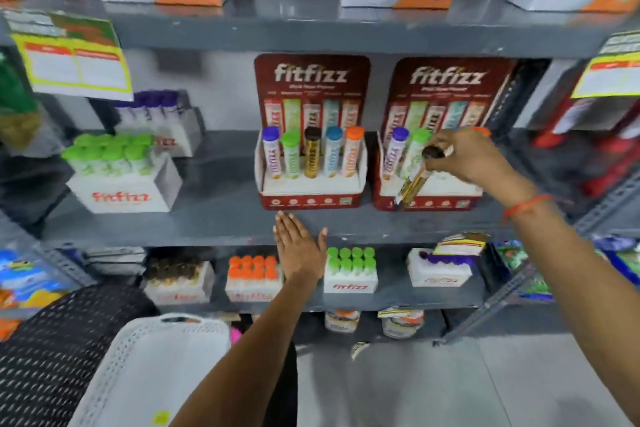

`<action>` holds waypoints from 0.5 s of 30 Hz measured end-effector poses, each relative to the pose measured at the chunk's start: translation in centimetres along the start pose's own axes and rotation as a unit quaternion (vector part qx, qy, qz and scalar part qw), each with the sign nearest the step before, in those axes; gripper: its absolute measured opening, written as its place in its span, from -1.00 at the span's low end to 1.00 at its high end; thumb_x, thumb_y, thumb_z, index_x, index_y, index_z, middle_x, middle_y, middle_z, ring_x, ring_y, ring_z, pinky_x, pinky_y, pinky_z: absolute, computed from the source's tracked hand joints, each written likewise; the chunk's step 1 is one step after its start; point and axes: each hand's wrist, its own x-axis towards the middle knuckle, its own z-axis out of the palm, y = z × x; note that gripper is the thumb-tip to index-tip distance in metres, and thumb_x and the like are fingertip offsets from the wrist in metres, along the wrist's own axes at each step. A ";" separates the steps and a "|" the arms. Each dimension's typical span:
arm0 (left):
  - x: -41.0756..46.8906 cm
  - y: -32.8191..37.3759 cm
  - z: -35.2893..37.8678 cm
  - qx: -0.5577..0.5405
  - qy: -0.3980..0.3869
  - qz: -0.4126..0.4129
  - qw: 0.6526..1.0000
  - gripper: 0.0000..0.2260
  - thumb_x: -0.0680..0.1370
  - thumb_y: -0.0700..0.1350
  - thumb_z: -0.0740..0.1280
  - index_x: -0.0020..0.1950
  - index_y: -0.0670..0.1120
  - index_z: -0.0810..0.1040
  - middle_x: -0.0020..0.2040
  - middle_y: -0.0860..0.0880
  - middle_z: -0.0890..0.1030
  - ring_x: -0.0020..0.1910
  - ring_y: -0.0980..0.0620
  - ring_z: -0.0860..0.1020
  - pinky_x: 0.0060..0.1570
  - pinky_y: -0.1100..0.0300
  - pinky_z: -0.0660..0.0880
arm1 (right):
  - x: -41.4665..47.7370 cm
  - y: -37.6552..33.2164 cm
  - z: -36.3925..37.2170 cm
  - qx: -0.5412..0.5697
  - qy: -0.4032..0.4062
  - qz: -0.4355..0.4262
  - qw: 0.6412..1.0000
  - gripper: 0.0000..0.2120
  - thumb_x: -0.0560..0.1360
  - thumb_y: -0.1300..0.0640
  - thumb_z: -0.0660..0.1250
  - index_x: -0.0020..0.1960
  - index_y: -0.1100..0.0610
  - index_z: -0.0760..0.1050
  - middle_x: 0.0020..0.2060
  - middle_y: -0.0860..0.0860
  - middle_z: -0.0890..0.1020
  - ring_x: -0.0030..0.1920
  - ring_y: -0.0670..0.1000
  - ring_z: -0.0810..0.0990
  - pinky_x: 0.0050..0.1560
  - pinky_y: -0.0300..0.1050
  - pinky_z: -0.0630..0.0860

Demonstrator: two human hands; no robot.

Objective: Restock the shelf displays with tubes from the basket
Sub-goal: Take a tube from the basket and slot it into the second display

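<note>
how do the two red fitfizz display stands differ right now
The left stand holds five upright tubes, purple to orange, and no hand touches it. The right stand shows its purple and green tubes upright, while the right hand tilts a brown-capped tube before it. Both share the same red fitfizz backboard.

The right hand [465,154] holds a tilted brown-capped gold tube [414,184] over the right dark red cardboard display [429,203]. The left hand [299,248], flat and open, rests on the grey metal shelf [214,222].

left grip [300,248] flat, right grip [465,158] seemingly clenched
</note>
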 end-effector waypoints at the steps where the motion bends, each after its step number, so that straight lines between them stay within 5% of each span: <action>1: 0.0 0.0 0.1 0.008 0.000 0.004 1.000 -0.28 0.60 0.21 -0.09 0.48 -0.34 -0.19 0.51 -0.33 -0.14 0.51 -0.23 -0.14 0.47 -0.03 -0.22 | 0.7 0.6 -0.7 -0.006 -0.006 0.004 1.000 -0.73 0.37 0.18 0.47 0.04 0.26 0.61 0.00 0.26 0.68 0.02 0.21 0.63 0.02 0.10 0.55; 7: -0.2 -0.1 0.1 0.014 0.008 0.013 1.000 -0.30 0.61 0.19 -0.08 0.48 -0.33 -0.19 0.52 -0.33 -0.12 0.51 -0.23 -0.13 0.45 -0.01 -0.23 | 3.5 2.2 -2.6 -0.030 -0.037 -0.002 0.999 -0.69 0.40 0.31 0.42 0.13 0.24 0.59 0.11 0.21 0.64 0.08 0.18 0.59 0.16 0.04 0.51; 10: -0.3 -0.3 0.1 0.019 0.007 0.014 1.000 -0.30 0.61 0.20 -0.10 0.48 -0.31 -0.20 0.52 -0.31 -0.13 0.51 -0.22 -0.13 0.44 0.00 -0.24 | 4.2 2.4 -2.9 -0.001 -0.059 0.023 0.998 -0.68 0.40 0.42 0.35 0.13 0.23 0.59 0.07 0.16 0.63 -0.05 0.10 0.58 -0.01 -0.11 0.56; 15: -0.3 -0.3 0.2 0.032 0.009 0.012 0.999 -0.29 0.59 0.22 -0.13 0.49 -0.29 -0.21 0.53 -0.29 -0.13 0.52 -0.21 -0.14 0.44 0.01 -0.25 | 5.1 2.7 -2.8 -0.011 0.001 0.042 0.999 -0.86 0.49 0.23 0.33 0.01 0.22 0.62 0.07 0.16 0.67 -0.06 0.15 0.63 0.14 0.00 0.52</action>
